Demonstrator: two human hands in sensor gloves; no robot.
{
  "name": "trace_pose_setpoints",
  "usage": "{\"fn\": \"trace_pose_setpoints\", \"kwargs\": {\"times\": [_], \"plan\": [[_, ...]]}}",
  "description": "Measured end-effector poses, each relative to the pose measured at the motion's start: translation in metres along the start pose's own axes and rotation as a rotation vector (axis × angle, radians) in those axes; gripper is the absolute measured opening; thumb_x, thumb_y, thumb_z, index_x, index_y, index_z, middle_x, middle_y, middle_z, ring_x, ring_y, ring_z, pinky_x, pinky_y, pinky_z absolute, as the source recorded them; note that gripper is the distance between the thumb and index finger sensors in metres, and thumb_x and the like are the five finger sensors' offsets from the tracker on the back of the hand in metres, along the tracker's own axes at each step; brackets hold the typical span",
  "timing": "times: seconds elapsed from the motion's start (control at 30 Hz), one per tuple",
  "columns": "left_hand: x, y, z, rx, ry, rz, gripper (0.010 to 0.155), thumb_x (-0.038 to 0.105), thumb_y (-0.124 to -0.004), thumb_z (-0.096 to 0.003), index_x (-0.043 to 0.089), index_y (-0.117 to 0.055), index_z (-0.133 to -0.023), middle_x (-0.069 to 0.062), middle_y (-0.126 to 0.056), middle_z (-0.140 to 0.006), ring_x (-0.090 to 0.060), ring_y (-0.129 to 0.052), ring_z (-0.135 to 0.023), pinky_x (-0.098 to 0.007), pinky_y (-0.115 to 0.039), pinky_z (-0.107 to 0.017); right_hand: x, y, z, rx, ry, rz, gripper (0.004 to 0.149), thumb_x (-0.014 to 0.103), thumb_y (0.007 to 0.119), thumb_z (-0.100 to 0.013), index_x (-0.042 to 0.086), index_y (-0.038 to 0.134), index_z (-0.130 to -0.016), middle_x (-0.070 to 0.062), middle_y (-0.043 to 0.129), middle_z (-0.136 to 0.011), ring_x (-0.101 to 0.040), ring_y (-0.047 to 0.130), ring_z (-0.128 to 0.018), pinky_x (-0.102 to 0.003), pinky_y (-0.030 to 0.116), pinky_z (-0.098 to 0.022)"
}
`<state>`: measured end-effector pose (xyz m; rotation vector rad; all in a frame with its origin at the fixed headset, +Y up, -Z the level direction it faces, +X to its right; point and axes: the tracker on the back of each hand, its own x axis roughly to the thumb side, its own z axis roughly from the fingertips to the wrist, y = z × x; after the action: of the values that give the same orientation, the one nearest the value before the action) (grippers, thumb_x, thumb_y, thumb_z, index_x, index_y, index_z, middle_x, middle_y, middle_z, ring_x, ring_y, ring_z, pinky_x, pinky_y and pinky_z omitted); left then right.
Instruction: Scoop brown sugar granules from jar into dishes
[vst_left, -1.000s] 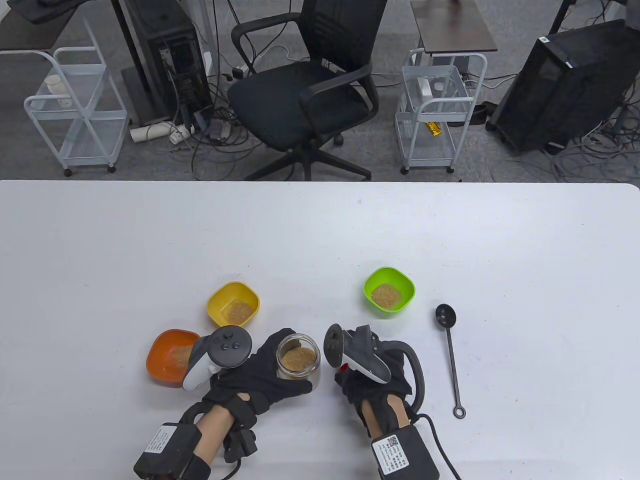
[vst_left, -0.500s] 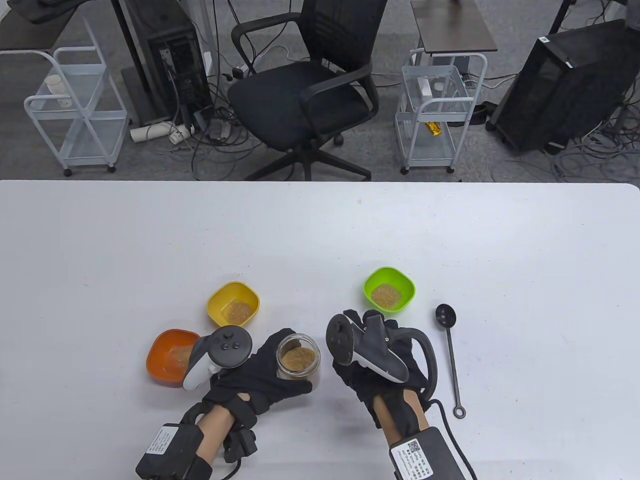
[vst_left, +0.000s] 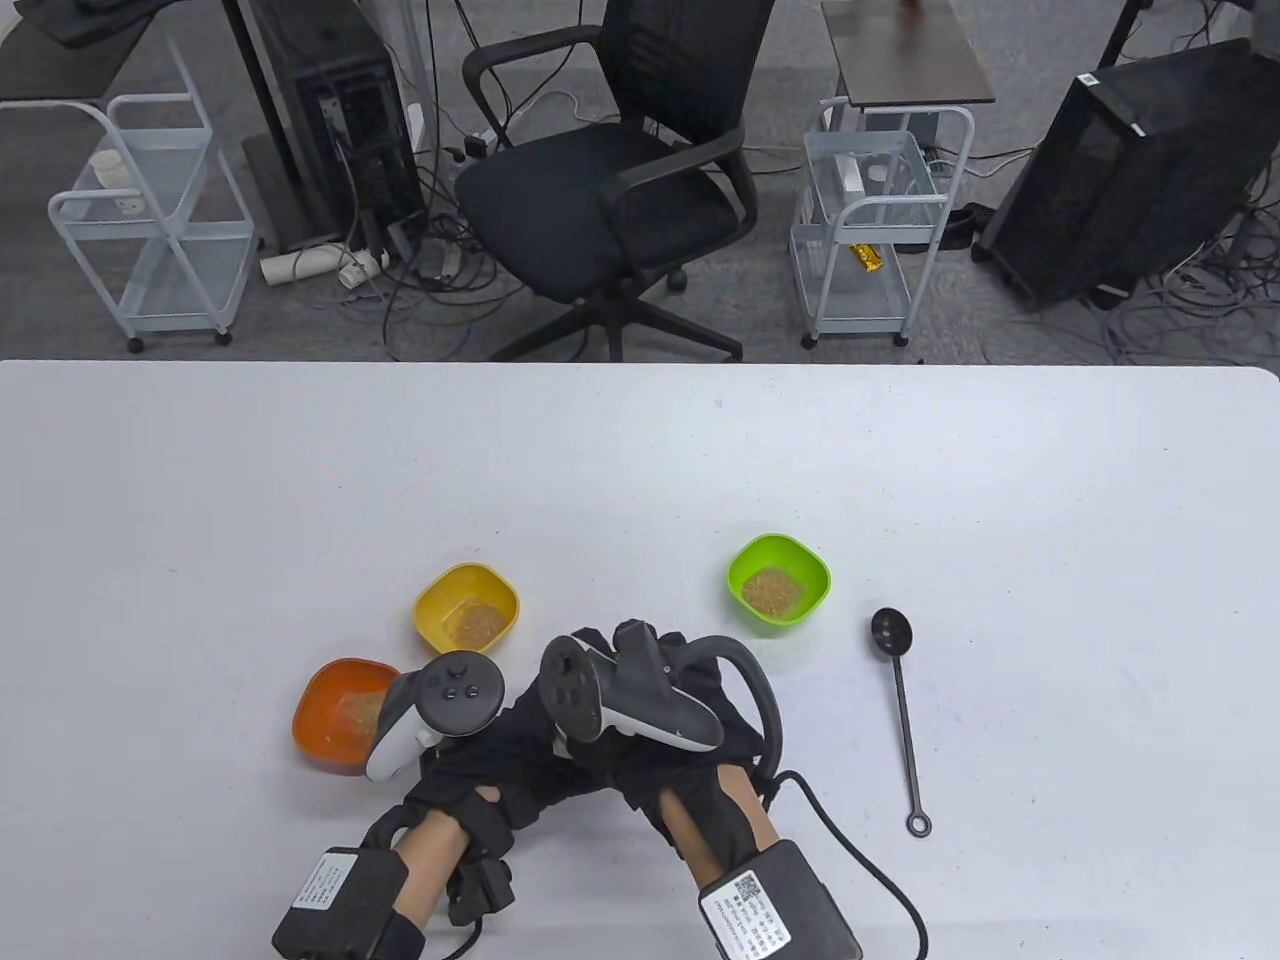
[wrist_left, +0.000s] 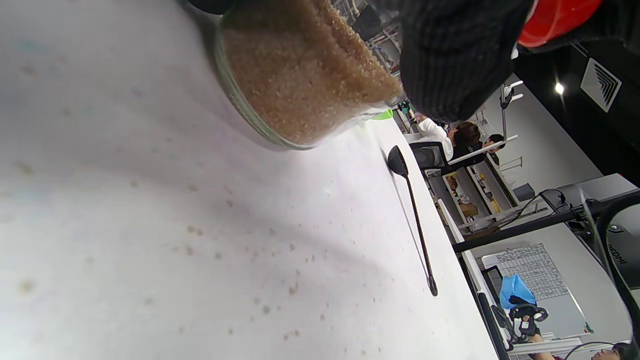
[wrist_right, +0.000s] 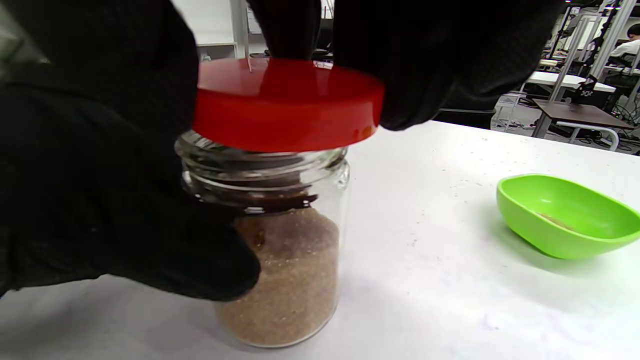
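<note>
A glass jar (wrist_right: 285, 260) about half full of brown sugar (wrist_left: 300, 75) stands on the table, gripped by my left hand (vst_left: 510, 760). My right hand (vst_left: 650, 720) holds a red lid (wrist_right: 285, 102) on the jar's mouth, slightly tilted. In the table view both hands cover the jar. Green dish (vst_left: 779, 579), yellow dish (vst_left: 467, 605) and orange dish (vst_left: 340, 715) each hold some sugar. The black spoon (vst_left: 900, 715) lies on the table to the right, free of both hands.
Sugar grains are scattered on the white table (wrist_left: 200, 250) near the jar. An office chair (vst_left: 610, 180), two wire carts (vst_left: 870, 220) and computer towers stand beyond the far edge.
My right hand moved left from beside the jar to over it, bringing the red lid onto the jar's mouth. The left hand kept its grip.
</note>
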<state>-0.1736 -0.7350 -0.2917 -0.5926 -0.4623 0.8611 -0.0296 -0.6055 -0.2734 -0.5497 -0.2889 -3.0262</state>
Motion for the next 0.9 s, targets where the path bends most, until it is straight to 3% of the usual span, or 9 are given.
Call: {"fn": "trace_pose_setpoints", "kwargs": {"times": [0.7, 0.9], "plan": [[0.000, 0.000, 0.000, 0.006, 0.003, -0.026, 0.113, 0.060, -0.093, -0.0508, 0.015, -0.014, -0.118, -0.010, -0.030, -0.129, -0.039, -0.043, -0.125, -0.052, -0.051, -0.089, 0.016, 0.005, -0.014, 0.087, 0.018, 0.100, 0.084, 0.060, 0.084, -0.046, 0.017, 0.054, -0.112, -0.020, 0.070, -0.111, -0.043, 0.092, -0.082, -0.063, 0.076, -0.065], [0.000, 0.000, 0.000, 0.006, 0.001, -0.026, 0.113, 0.060, -0.093, -0.0506, 0.014, -0.014, -0.118, -0.010, -0.030, -0.129, -0.039, -0.044, -0.125, -0.052, -0.051, -0.089, 0.018, 0.006, -0.016, 0.043, 0.047, 0.160, 0.088, 0.067, 0.079, -0.044, 0.013, 0.059, -0.110, -0.021, 0.081, -0.100, -0.032, 0.103, -0.069, -0.055, 0.085, -0.061]]}}
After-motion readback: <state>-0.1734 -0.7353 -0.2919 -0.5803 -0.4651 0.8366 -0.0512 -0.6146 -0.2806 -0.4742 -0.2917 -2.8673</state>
